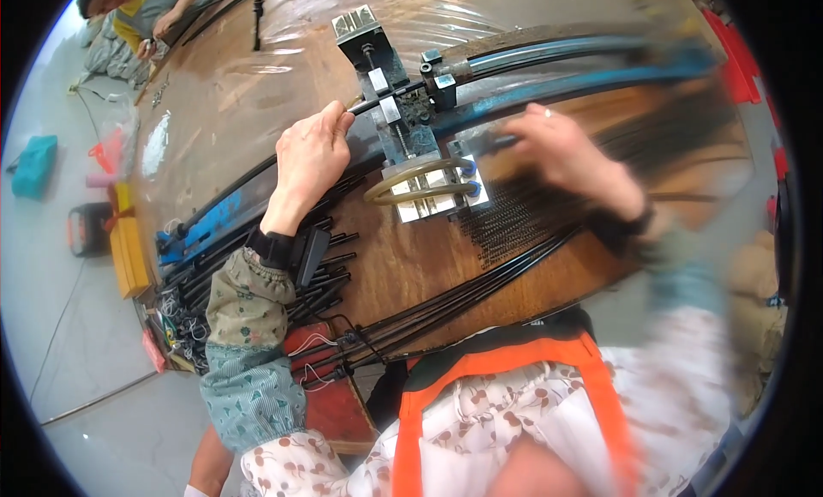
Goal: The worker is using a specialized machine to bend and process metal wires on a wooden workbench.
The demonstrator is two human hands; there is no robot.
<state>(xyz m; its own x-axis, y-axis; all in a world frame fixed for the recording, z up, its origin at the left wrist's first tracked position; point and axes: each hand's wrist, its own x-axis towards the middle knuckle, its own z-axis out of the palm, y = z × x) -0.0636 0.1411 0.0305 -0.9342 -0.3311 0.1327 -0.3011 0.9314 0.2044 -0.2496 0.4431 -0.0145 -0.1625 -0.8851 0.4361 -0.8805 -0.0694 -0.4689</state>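
The wooden workbench (399,259) fills most of the frame. A blue rail (549,89) crosses its upper right. I note a metal clamping fixture (417,135) at upper centre and long black rods (484,281) lying at lower centre. My right hand (561,147), right of centre, is motion-blurred; I cannot tell whether it holds anything. My left hand (310,161), left of centre, has its fingers closed on a slim black rod (366,106), which lies across the fixture.
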